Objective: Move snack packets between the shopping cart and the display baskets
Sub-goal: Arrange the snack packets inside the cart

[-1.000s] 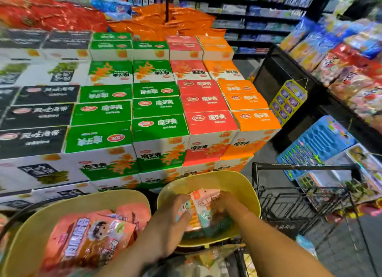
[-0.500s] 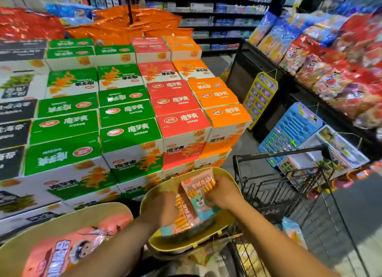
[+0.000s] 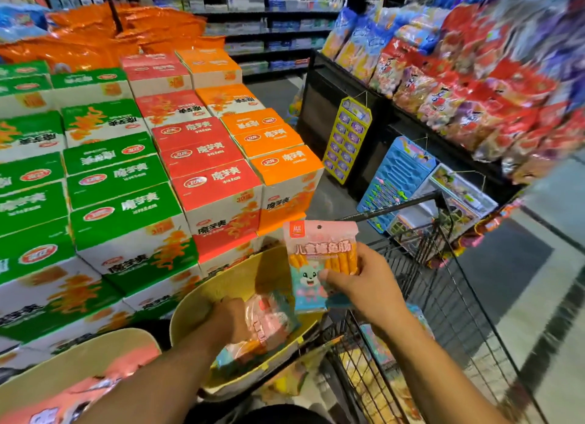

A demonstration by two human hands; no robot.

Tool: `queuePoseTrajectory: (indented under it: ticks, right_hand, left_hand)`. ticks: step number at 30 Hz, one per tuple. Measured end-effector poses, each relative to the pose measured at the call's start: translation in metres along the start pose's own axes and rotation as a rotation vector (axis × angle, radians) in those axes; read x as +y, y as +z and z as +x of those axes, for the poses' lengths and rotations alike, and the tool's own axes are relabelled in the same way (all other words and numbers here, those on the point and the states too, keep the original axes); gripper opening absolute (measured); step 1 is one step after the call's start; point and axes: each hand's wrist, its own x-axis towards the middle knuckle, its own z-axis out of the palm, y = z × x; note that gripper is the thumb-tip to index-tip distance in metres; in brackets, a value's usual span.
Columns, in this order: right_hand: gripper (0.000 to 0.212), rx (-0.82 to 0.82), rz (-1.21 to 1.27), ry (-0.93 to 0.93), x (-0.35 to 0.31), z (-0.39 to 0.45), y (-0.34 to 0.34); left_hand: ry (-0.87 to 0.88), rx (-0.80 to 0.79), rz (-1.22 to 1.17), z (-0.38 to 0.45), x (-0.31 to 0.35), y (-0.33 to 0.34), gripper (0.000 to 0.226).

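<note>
The right hand (image 3: 367, 284) pinched a pink snack packet (image 3: 319, 259) upright above the yellow basket (image 3: 240, 281), beside the shopping cart (image 3: 443, 297), while the left hand (image 3: 229, 317) gripped more packets (image 3: 269, 325) inside that basket. Mid-transfer, I'd say: next came a carry over the cart's rim and a release. Stacked cartons (image 3: 152, 183) and snack shelves (image 3: 459, 91) crowded the aisle.

Place: a supermarket snack aisle
Evidence: stacked cartons (image 3: 202, 183); shelf (image 3: 421, 116) packed with bagged snacks (image 3: 468, 85); wire shopping cart (image 3: 443, 297)
</note>
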Motion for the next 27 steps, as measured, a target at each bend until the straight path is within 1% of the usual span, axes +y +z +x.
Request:
queuePoseTrajectory:
  ticks: [2,4,7,11,13,14,16,18,20,23,24,25,27]
  right_hand:
    - [0.025,0.027,0.0,-0.015,0.002,-0.003,-0.006]
    - [0.024,0.03,0.01,-0.019,0.005,-0.005,-0.011]
    - [0.026,0.045,0.028,-0.028,0.01,-0.006,-0.014]
    - [0.027,0.061,0.086,-0.051,0.019,-0.006,-0.016]
    - [0.027,0.055,0.146,-0.064,0.024,-0.007,-0.018]
    - [0.027,0.053,0.183,-0.073,0.026,-0.008,-0.02]
    - [0.031,0.061,0.269,-0.087,0.031,-0.012,-0.024]
    - [0.032,0.089,0.371,-0.082,0.039,-0.015,-0.031]
    - [0.03,0.123,0.485,-0.063,0.049,-0.02,-0.042]
    - [0.03,0.208,0.66,-0.002,0.065,-0.031,-0.063]
    - [0.032,0.235,0.726,0.024,0.071,-0.036,-0.071]
    - [0.033,0.263,0.781,0.046,0.077,-0.041,-0.081]
    - [0.028,0.327,0.836,0.086,0.092,-0.05,-0.103]
  left_hand:
    - [-0.009,-0.03,-0.042,0.001,-0.001,-0.003,0.056]
    - [-0.013,-0.014,-0.099,0.002,0.0,-0.004,0.047]
    - [0.021,0.012,-0.122,-0.002,-0.003,-0.007,0.034]
    - [0.083,0.051,-0.206,-0.02,-0.005,-0.011,0.047]
    - [0.133,0.104,-0.232,-0.033,-0.003,-0.018,0.036]
    - [0.163,0.142,-0.26,-0.041,-0.001,-0.023,0.029]
    - [0.181,0.209,-0.364,-0.059,0.004,-0.038,0.025]
    - [0.12,0.299,-0.432,-0.079,0.008,-0.057,0.016]
    - [0.091,0.425,-0.476,-0.096,0.013,-0.073,0.021]
    - [0.185,0.568,-0.73,-0.118,0.027,-0.094,0.048]
    - [0.201,0.63,-0.794,-0.124,0.034,-0.101,0.047]
    - [0.21,0.705,-0.813,-0.128,0.042,-0.108,0.041]
    - [0.211,0.852,-0.801,-0.133,0.063,-0.122,0.03]
